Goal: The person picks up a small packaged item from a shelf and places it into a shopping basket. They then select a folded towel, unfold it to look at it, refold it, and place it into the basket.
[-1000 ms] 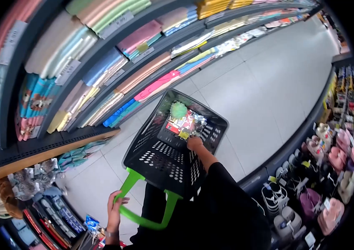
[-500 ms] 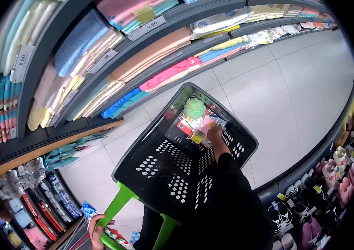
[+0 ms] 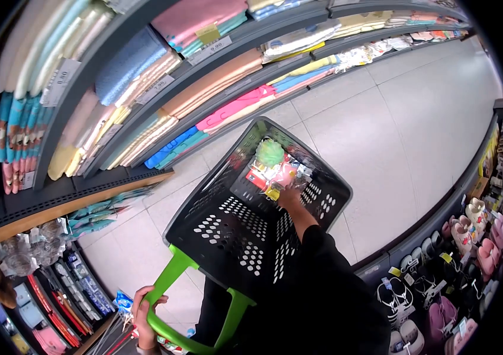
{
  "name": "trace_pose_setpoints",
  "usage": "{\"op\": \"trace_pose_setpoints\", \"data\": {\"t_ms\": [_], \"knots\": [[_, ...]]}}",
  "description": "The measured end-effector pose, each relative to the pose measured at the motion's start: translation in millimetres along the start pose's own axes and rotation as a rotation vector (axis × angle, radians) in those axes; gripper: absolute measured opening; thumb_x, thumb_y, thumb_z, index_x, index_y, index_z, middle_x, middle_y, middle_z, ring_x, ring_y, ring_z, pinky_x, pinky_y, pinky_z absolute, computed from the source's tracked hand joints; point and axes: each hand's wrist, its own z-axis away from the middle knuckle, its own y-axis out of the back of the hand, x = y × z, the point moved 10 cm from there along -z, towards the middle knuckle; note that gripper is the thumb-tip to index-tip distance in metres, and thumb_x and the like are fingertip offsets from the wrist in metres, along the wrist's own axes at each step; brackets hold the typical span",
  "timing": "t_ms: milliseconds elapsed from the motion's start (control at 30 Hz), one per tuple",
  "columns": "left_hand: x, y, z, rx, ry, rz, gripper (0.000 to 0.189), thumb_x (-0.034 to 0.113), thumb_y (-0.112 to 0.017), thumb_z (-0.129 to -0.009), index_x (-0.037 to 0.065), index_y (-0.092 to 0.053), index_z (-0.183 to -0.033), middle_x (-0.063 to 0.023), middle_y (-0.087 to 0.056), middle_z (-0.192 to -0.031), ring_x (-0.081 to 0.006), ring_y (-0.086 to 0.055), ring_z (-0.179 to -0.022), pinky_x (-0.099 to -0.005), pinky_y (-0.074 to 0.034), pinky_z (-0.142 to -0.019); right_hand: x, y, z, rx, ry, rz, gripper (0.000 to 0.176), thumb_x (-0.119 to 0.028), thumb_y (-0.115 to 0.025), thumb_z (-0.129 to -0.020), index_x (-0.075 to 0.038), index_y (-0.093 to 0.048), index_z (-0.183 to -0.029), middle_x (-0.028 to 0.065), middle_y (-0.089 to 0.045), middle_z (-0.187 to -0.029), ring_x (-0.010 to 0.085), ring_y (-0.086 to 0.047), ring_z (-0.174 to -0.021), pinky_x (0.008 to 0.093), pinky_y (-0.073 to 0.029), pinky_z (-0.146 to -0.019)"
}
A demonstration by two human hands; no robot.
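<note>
Left hand (image 3: 145,307) clamped round green handle (image 3: 170,277) of black basket (image 3: 234,222). Right hand (image 3: 290,196) reaches deep inside the basket, resting on packets (image 3: 272,174) just beside green pouf (image 3: 270,152). Its grip is hidden, cannot tell. Versus half a second ago it has barely shifted and is still down among the packets, not lifted out.

Your left hand (image 3: 145,309) is closed around the bright green loop handle (image 3: 171,275) of a black perforated plastic basket (image 3: 234,228), which is tilted over the pale grey tiled floor (image 3: 393,118). Your right hand (image 3: 290,197) lies on the shiny packets (image 3: 278,174) at the basket's far end, just beside a pale green mesh puff (image 3: 270,152). Whether it grips them is unclear. Folded coloured towels (image 3: 216,83) fill the shelves on your left, and slippers (image 3: 476,236) hang on your right.
</note>
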Motion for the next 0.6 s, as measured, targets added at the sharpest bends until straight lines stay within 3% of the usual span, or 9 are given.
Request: {"op": "trace_pose_setpoints", "data": {"t_ms": [100, 133, 167, 233, 300, 400, 433, 500, 600], "knots": [[-6, 3, 2, -0.05, 0.044, -0.001, 0.039, 0.027, -0.043, -0.092, -0.002, -0.047, -0.117, -0.0155, -0.06, -0.101, -0.0249, -0.062, -0.086, -0.0353, -0.048, -0.081, -37, 15, 67, -0.139, 0.082, -0.144, 0.04, -0.025, -0.05, -0.084, -0.011, -0.06, -0.12, 0.0109, -0.047, -0.136, 0.0292, -0.046, -0.125, 0.0428, -0.038, -0.1], [-7, 4, 2, -0.081, 0.036, 0.013, 0.037, 0.026, -0.042, -0.092, -0.001, -0.048, -0.118, -0.0145, -0.06, -0.101, -0.024, -0.062, -0.087, -0.0349, -0.048, -0.081, -49, 21, 87, -0.073, 0.1, -0.155, 0.037, -0.025, -0.05, -0.084, -0.01, -0.062, -0.115, 0.0118, -0.054, -0.128, 0.0288, -0.053, -0.116, 0.0407, -0.044, -0.094], [0, 1, 3, -0.108, 0.016, 0.029, 0.036, 0.024, -0.043, -0.093, -0.001, -0.048, -0.118, -0.0131, -0.06, -0.102, -0.0225, -0.062, -0.086, -0.0338, -0.049, -0.08, -62, 34, 113, 0.192, 0.149, -0.147, 0.034, -0.029, -0.051, -0.083, -0.008, -0.066, -0.105, 0.0132, -0.061, -0.117, 0.0293, -0.059, -0.108, 0.0408, -0.048, -0.088], [2, 1, 3, -0.153, 0.0, 0.034, 0.033, 0.023, -0.043, -0.094, 0.001, -0.048, -0.118, -0.0115, -0.059, -0.103, -0.0213, -0.062, -0.086, -0.033, -0.05, -0.077, -84, 47, 167, 0.188, 0.228, -0.379, 0.034, -0.032, -0.051, -0.081, -0.004, -0.066, -0.094, 0.0193, -0.063, -0.103, 0.0363, -0.062, -0.093, 0.0442, -0.051, -0.082], [-2, -1, 1, -0.206, 0.002, 0.029, 0.033, 0.025, -0.042, -0.095, 0.003, -0.047, -0.119, -0.0108, -0.058, -0.106, -0.0214, -0.062, -0.087, -0.0332, -0.05, -0.076, -107, 79, 235, 0.417, 0.377, -0.552, 0.026, -0.024, -0.05, -0.081, -0.002, -0.064, -0.086, 0.0196, -0.064, -0.086, 0.0372, -0.062, -0.086, 0.0455, -0.05, -0.078], [-9, 2, 0, -0.312, 0.02, 0.003, 0.03, 0.023, -0.041, -0.097, 0.008, -0.044, -0.122, -0.0098, -0.056, -0.11, -0.0222, -0.061, -0.091, -0.0347, -0.051, -0.076, -127, 125, 346, 0.599, 0.339, -0.776, 0.019, -0.017, -0.051, -0.082, -0.003, -0.063, -0.086, 0.0185, -0.064, -0.088, 0.0365, -0.061, -0.084, 0.0457, -0.049, -0.076], [-11, 2, 0, -0.362, 0.03, 0.005, 0.03, 0.02, -0.042, -0.096, 0.008, -0.043, -0.124, -0.0106, -0.055, -0.112, -0.0232, -0.061, -0.092, -0.0353, -0.051, -0.077, -136, 136, 379, 0.577, 0.286, -0.832, 0.019, -0.017, -0.051, -0.083, -0.003, -0.063, -0.089, 0.0183, -0.064, -0.092, 0.0363, -0.061, -0.085, 0.0449, -0.049, -0.077], [-25, 2, -10, -0.457, 0.034, 0.011, 0.034, 0.013, -0.044, -0.094, 0.009, -0.039, -0.127, -0.0122, -0.051, -0.117, -0.0255, -0.061, -0.094, -0.0365, -0.051, -0.077, -161, 164, 448, 0.684, 0.329, -0.943, 0.019, -0.015, -0.049, -0.086, -0.002, -0.063, -0.09, 0.0156, -0.064, -0.085, 0.0335, -0.062, -0.084, 0.0415, -0.05, -0.074], [-33, -3, -10, -0.54, 0.17, 0.088, 0.042, 0.006, -0.044, -0.091, 0.01, -0.034, -0.132, -0.0144, -0.048, -0.122, -0.0305, -0.061, -0.1, -0.0376, -0.052, -0.079, -208, 172, 511, 0.59, 0.388, -1.135, 0.024, -0.022, -0.047, -0.091, -0.003, -0.063, -0.095, 0.0106, -0.066, -0.085, 0.0268, -0.065, -0.081, 0.0345, -0.05, -0.073]]}}
